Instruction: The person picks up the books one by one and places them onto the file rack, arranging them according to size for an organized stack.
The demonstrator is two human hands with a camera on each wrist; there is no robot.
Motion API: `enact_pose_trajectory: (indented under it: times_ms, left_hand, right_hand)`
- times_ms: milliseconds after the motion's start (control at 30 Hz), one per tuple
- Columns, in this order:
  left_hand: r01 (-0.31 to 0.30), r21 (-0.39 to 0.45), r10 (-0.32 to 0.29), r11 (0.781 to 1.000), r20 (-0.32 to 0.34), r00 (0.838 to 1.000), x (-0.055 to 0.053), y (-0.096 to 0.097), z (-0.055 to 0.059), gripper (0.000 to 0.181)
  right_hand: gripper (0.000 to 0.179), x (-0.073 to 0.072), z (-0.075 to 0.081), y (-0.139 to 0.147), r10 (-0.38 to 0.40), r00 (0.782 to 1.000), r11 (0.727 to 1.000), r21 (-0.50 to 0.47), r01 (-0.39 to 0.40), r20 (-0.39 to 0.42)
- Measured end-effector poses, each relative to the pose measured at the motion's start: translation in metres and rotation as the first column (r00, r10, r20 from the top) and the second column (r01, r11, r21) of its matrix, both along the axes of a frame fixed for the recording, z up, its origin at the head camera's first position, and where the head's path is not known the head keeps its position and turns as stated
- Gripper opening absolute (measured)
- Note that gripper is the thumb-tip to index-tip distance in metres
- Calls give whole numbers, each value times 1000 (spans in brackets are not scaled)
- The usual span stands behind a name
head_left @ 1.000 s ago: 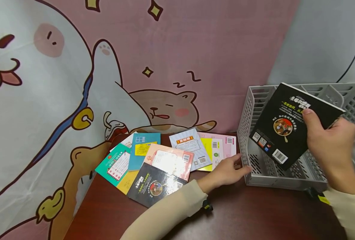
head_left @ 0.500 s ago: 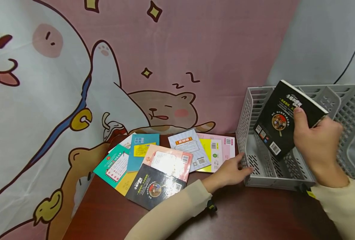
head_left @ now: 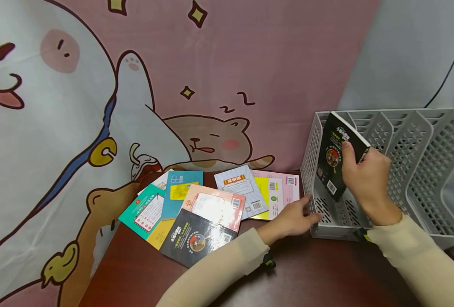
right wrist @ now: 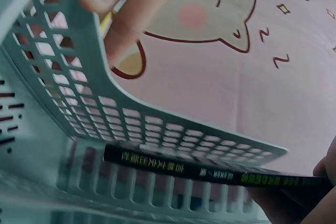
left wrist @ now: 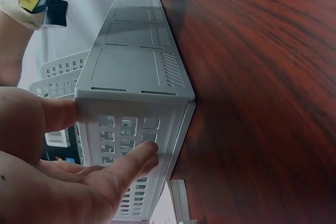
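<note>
My right hand point(head_left: 369, 179) grips a thin black book point(head_left: 332, 155) by its near side, thumb flat on the cover with the round picture and barcode. The book stands tilted inside the leftmost compartment of a grey file organizer point(head_left: 415, 162). Its dark spine point(right wrist: 157, 163) lies along the perforated side wall point(right wrist: 152, 124) in the right wrist view. My left hand point(head_left: 292, 218) holds the organizer's left wall at its front edge. Its thumb point(left wrist: 60, 115) is at the edge, and its fingers point(left wrist: 134, 163) lie against the outer side.
Several books lie spread on the dark wooden table point(head_left: 300, 273): another black one point(head_left: 196, 241), a pink one point(head_left: 215, 204), a green one point(head_left: 144, 211), a blue one point(head_left: 182, 187) and a pale one point(head_left: 242, 189). A pink cartoon cloth point(head_left: 288, 76) hangs behind.
My right hand has carried the black book left, from over the middle of the organizer into its leftmost compartment, turning it more edge-on. The left hand has stayed at the organizer's left wall.
</note>
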State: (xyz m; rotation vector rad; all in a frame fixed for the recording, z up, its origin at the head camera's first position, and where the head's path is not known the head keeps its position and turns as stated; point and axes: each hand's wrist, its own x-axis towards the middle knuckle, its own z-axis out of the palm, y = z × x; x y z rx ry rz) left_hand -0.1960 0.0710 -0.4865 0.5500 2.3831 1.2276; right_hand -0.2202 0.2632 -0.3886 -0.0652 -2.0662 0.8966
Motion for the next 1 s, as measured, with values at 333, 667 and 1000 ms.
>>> enact_pose_trajectory:
  times_ms: [333, 667, 1000]
  left_hand:
    - [4, -22, -5, 1000, -35, 999, -1, 1, 0, 75]
    - [28, -20, -28, 999, -39, 999, -3, -2, -4, 75]
    - [39, -16, -40, 999, -53, 998, -5, -3, -7, 76]
  right_hand:
    - [39, -15, -26, -17, 52, 998, 999, -14, -51, 43]
    - [39, -14, -39, -25, 151, 976, 989, -22, -149, 154]
    - [52, -19, -54, -25, 286, 927, 958, -55, -281, 242]
